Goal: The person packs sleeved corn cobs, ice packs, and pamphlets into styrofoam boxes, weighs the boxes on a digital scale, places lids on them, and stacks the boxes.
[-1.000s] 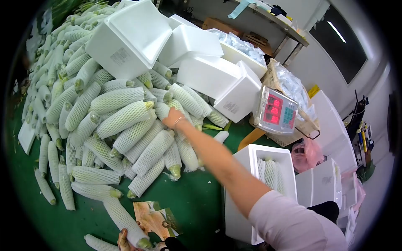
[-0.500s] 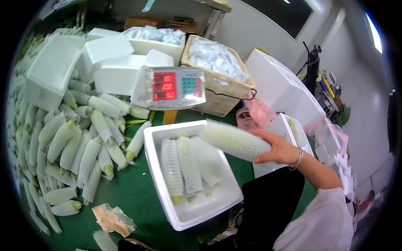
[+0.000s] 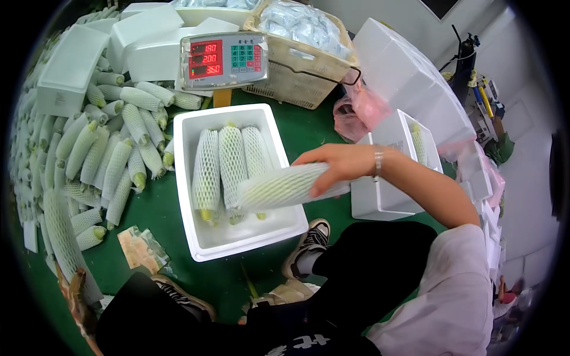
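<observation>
My right hand [image 3: 341,166] is closed around one end of a long pale-green vegetable in a white foam net [image 3: 282,187]. That vegetable lies tilted sideways over the right part of a white foam box [image 3: 222,242]. Inside the box, net-wrapped vegetables [image 3: 232,163] rest side by side, the rightmost partly covered by the held one. At the lower left edge, my left hand [image 3: 78,299] is wrapped round the lower end of another net-wrapped vegetable [image 3: 64,237], which points upward. Its fingers are partly dark and blurred.
A scale display [image 3: 224,59] with red digits stands behind the box. Several net-wrapped vegetables [image 3: 95,151] are heaped at left. A crate of silvery packs [image 3: 314,83], pink plastic bags [image 3: 360,113] and white foam boxes [image 3: 409,77] stand at back and right. Paper scraps [image 3: 141,248] lie on the green floor.
My right hand has brought its vegetable lower and to the left over the box. My left hand has come into view with a vegetable. The camera view has tilted downward.
</observation>
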`<action>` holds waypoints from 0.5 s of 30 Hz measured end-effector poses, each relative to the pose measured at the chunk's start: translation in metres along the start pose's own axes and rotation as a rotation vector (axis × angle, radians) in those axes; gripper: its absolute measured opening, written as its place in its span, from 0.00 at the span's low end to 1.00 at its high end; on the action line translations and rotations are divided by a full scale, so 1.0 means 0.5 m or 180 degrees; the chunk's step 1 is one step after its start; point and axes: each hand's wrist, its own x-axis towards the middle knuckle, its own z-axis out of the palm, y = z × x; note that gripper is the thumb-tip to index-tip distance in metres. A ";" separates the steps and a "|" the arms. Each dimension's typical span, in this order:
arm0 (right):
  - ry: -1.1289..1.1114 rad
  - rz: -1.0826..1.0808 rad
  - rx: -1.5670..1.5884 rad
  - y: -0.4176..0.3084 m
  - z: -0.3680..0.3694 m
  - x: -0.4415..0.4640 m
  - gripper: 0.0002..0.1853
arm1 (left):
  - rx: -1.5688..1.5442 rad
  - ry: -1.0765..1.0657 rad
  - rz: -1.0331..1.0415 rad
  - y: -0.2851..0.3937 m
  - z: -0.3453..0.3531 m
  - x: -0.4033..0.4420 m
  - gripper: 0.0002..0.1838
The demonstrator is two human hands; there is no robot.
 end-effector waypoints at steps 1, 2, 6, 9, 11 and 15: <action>-0.0331 0.0160 0.0259 -0.008 0.008 0.028 0.31 | 0.0136 -0.0015 0.0463 0.063 0.002 -0.013 0.39; -0.0654 0.0337 0.0507 -0.013 0.016 0.054 0.30 | 0.0120 -0.0156 0.0722 0.113 0.010 -0.006 0.38; -0.1815 0.0147 -0.0267 0.030 0.097 0.229 0.30 | 0.0143 -0.1040 0.1212 0.276 0.071 0.051 0.40; -0.0800 -0.0596 -0.2927 0.094 0.212 0.275 0.30 | 0.0382 -0.1544 0.1324 0.402 0.194 0.042 0.41; -0.0221 -0.1008 -0.3272 0.114 0.217 0.243 0.33 | -0.0179 -0.1949 0.0687 0.440 0.270 0.008 0.38; 0.0037 -0.1222 -0.1703 0.035 0.157 0.147 0.39 | -0.1703 -0.2180 -0.0538 0.446 0.421 -0.064 0.26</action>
